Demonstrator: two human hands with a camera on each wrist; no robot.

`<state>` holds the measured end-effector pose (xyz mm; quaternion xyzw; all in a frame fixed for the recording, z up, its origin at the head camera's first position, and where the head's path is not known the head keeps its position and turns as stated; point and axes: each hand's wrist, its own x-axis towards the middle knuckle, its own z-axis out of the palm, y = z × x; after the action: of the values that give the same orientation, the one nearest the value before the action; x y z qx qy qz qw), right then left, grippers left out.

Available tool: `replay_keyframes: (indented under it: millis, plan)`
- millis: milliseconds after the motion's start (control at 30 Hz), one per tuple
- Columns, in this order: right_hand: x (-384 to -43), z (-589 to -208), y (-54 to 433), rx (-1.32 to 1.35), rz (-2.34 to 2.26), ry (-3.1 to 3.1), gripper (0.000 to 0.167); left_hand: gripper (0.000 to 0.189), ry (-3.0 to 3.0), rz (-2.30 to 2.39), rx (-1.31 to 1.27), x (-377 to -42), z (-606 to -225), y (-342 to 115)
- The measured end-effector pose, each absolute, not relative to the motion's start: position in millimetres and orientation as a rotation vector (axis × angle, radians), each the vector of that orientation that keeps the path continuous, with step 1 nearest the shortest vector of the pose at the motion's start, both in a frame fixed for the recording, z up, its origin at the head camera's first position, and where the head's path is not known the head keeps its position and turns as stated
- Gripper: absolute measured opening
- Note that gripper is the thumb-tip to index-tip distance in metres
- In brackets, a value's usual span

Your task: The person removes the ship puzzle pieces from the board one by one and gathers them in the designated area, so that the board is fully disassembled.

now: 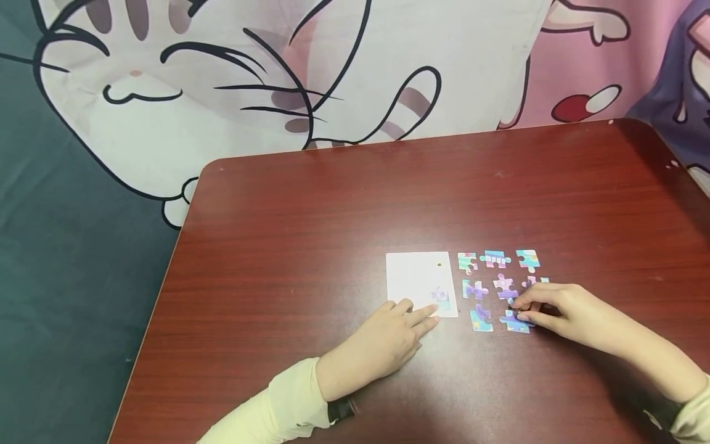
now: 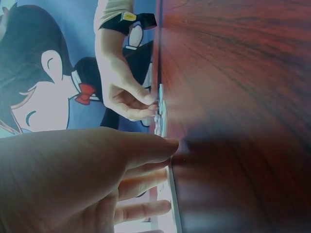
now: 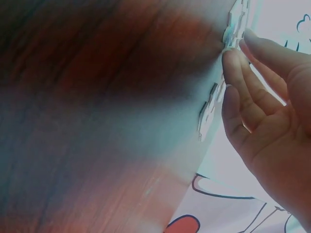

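My left hand rests with extended fingers on the near right corner of a white square board. Beside its fingertips, a purple and light-blue puzzle piece shows on the board. In the left wrist view, the fingers reach over the board's edge. My right hand bends its thumb and index finger to pinch a blue and purple puzzle piece in the nearest row. Just beyond lies a pink and purple puzzle piece. The palm and fingers hide part of the pieces at the right.
Several other puzzle pieces lie in loose rows right of the board, among them a teal top-right piece and a nearer left piece. They lie on a reddish-brown wooden table. A cartoon cat cloth hangs behind its far edge.
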<state>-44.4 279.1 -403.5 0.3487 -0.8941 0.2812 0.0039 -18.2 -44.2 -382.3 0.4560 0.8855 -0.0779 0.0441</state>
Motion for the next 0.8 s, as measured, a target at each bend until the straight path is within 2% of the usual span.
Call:
replay_keyframes:
  millis: [400,567,800]
  plan:
    - [-46,-398,276,1.071,0.858,-2.786,0.033,0.049,2.717,-0.216,1.393,-18,-385,-46]
    - [-48,-399,273,1.132,0.916,-2.765,0.035,0.049,2.711,-0.197,1.391,-18,-385,-46]
    - [-53,-398,259,1.247,0.985,-2.73,0.028,0.047,2.709,-0.199,1.395,-19,-385,-46]
